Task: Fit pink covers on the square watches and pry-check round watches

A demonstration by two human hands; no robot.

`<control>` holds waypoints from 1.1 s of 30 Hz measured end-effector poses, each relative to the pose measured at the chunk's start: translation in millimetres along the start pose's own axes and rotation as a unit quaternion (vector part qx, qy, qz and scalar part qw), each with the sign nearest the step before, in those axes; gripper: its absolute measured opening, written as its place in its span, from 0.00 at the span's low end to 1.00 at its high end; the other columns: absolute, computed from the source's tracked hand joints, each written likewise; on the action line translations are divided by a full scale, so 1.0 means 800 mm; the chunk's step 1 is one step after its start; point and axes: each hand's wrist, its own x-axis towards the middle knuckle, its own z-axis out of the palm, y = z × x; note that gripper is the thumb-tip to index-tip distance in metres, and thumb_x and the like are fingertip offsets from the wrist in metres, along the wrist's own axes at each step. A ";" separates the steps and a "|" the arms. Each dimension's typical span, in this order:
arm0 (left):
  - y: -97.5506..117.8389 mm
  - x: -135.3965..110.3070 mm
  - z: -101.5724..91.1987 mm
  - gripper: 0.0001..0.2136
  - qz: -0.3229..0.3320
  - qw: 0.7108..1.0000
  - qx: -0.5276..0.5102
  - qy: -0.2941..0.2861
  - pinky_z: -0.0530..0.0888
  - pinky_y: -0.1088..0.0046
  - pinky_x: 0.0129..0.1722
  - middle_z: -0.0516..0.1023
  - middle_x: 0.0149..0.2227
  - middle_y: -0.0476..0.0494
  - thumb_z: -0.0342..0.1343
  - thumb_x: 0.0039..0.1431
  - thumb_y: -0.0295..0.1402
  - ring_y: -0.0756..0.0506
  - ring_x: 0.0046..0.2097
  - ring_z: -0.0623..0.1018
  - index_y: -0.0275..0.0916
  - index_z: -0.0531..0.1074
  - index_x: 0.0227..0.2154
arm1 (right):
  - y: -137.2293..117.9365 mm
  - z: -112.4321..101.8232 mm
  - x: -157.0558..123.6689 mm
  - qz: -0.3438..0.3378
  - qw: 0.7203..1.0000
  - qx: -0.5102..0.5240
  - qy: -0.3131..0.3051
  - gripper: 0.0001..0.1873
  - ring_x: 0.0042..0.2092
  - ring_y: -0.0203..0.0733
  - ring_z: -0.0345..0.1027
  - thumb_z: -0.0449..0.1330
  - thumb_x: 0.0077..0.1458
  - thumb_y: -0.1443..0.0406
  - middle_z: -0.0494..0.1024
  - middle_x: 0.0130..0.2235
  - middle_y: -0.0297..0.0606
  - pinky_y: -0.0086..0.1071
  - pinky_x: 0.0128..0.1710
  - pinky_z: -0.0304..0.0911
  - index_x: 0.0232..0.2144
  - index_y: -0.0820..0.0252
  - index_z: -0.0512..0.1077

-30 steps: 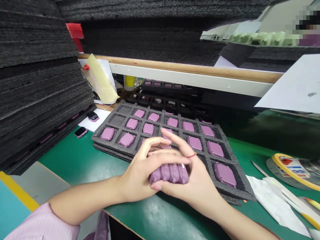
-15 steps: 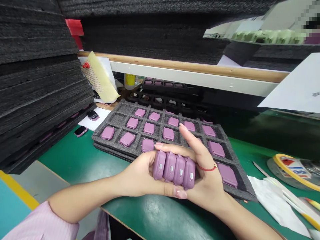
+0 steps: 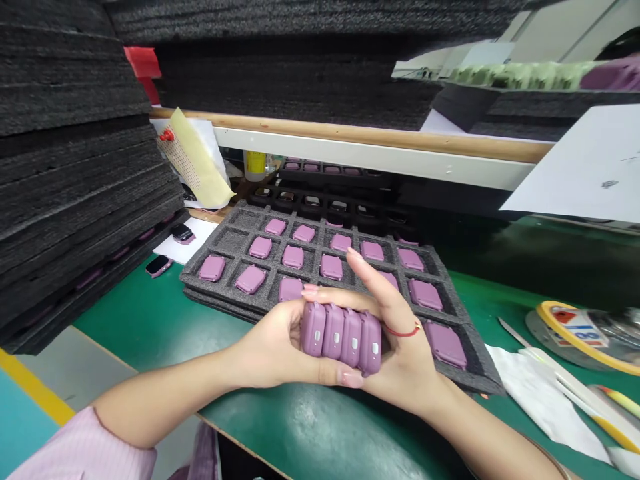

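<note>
Several purple smartwatch cases [image 3: 333, 333] stand side by side in a row between my hands, their edges with small silver side buttons facing me. My left hand [image 3: 273, 343] grips the row from the left, its thumb lying along the bottom. From the right, my right hand [image 3: 407, 357] cups the same row, with one finger behind its upper edge and another digit pointing up, off the cases. A red cord band with a gold bead circles a digit of this hand. Just behind lies a dark foam tray [image 3: 227, 297] with more purple cases in its pockets, partly hidden by my hands.
Stacked black foam trays [image 3: 85, 133] rise at the left. A wood-edged shelf [image 3: 350, 137] crosses above the bench. Two watches lie left, one on white paper [image 3: 193, 237]. At right are a white tissue [image 3: 537, 393], pen-like tools and a yellow-rimmed round container [image 3: 565, 333].
My hands and the row of cases sit slightly further left in the view, as does the whole scene, so the head has turned a little right. The grip looks the same.
</note>
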 end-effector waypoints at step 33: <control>-0.009 -0.002 0.000 0.14 0.068 0.990 0.101 0.068 0.73 0.60 0.56 0.78 0.45 0.41 0.66 0.55 0.38 0.41 0.50 0.78 0.36 0.76 0.41 | -0.002 0.000 0.004 -0.059 0.994 -0.084 -0.048 0.55 0.58 0.51 0.73 0.70 0.52 0.68 0.74 0.60 0.43 0.45 0.59 0.71 0.72 0.48 0.43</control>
